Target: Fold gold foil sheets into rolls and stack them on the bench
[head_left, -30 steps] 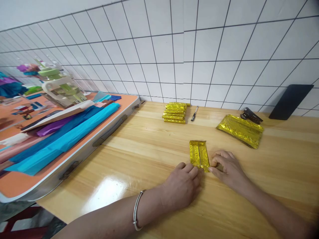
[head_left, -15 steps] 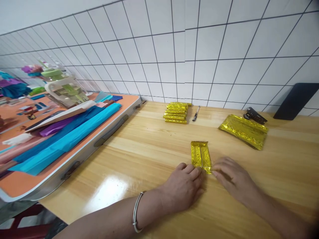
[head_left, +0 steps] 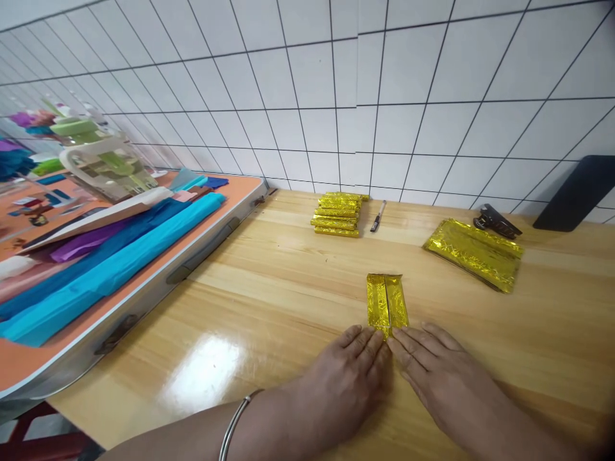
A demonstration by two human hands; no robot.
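A folded sheet of gold foil paper [head_left: 387, 301] lies flat on the wooden table [head_left: 269, 282], with a seam running down its middle. At its near left edge, my left hand [head_left: 343, 378] is closed on the paper, fingertips pressing it and thumb out of sight. My right hand [head_left: 437, 365] is closed on the near right edge in the same way, its fingers side by side. The two hands nearly meet at the seam. What lies under the fingertips is hidden.
Near the tiled wall [head_left: 317, 83] are several gold foil rolls [head_left: 336, 214] and a pen [head_left: 378, 216]. To the right lie a stack of gold foil sheets [head_left: 475, 255], a black stapler [head_left: 496, 221] and a dark panel [head_left: 576, 192]. An orange folding table [head_left: 240, 186] holds blue paper [head_left: 120, 269].
My right hand has come down from the paper's right side onto its near edge, beside my left hand. My left hand stays at the near left edge. The view has shifted slightly.
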